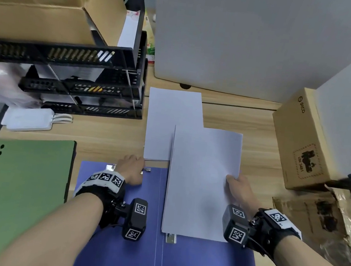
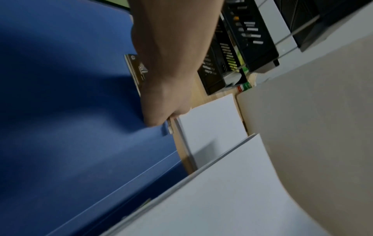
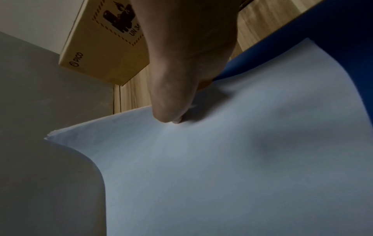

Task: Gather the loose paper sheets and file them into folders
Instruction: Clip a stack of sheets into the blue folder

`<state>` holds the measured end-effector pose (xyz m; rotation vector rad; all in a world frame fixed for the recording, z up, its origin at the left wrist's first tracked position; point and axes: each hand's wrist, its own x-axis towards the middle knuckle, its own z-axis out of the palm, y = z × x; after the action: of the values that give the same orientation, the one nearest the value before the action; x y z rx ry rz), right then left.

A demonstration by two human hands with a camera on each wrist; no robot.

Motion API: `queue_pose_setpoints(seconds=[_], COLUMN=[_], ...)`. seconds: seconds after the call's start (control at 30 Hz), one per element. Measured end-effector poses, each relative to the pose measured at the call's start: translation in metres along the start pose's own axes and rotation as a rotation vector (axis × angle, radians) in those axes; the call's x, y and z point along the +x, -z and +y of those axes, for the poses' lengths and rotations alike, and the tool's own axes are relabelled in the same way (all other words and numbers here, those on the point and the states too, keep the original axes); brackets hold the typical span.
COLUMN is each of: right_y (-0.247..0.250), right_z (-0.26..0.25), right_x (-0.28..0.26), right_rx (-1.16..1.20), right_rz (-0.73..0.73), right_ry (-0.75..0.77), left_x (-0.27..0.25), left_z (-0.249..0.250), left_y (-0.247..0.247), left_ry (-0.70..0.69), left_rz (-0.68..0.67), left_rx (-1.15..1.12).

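Pinched by the right hand (image 1: 237, 185) at its right edge: a stack of white paper sheets (image 1: 202, 180), lifted over the open blue folder (image 1: 133, 249) at lower middle. Curled around the folder's metal clip (image 1: 147, 169), at the folder's top edge: the left hand (image 1: 131, 169). Lying flat on the wooden desk (image 1: 108, 135) just above, mid-frame: more white sheets (image 1: 167, 120).

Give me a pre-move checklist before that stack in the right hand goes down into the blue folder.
1. Blue folder lies open flat: ok.
2. Right hand pinches the stack at its edge: ok.
3. Stack squared: not ok, its corner fans out in the right wrist view.
4. Left hand grips the top clip: ok; whether the clip is open: cannot tell.
5. Stack hangs above the folder's right half: ok.
6. All loose sheets gathered: not ok, more paper lies on the desk beyond.
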<state>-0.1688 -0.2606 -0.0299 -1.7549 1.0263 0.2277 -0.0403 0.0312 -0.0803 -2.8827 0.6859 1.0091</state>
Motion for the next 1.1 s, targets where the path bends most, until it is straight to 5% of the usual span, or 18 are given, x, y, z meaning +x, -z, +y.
queue_pose_setpoints(seconds=[0.1,0.27,0.63,0.8,0.97,1.1], right_y=[-0.003,-0.004,0.016,0.006,-0.007,-0.014], right_z=[-0.005,-0.026,-0.025,-0.009,-0.013,-0.016], right_x=[0.003,0.012,0.04,0.051,0.063,0.073], right_rx=[0.019,0.043,-0.062,-0.118,-0.167,-0.178], right_rz=[-0.001,-0.017,0.1,0.043,-0.012,-0.053], right_ry=[-0.032,-0.015,-0.02,-0.095,-0.084,-0.074], left_x=[-0.005,-0.007,0.055,0.058,0.06,0.061], left_z=[0.003,0.006,-0.024,-0.003,0.023,0.031], left_y=[0.021,0.068,0.081,0.074,0.058,0.047], left_ry=[-0.077,-0.147,0.082,-0.01,0.015,0.052], left_rz=[0.025,0.317,0.544,0.501,-0.019,-0.065], left_rx=[-0.078,-0.155,-0.099,-0.255,-0.507,-0.622])
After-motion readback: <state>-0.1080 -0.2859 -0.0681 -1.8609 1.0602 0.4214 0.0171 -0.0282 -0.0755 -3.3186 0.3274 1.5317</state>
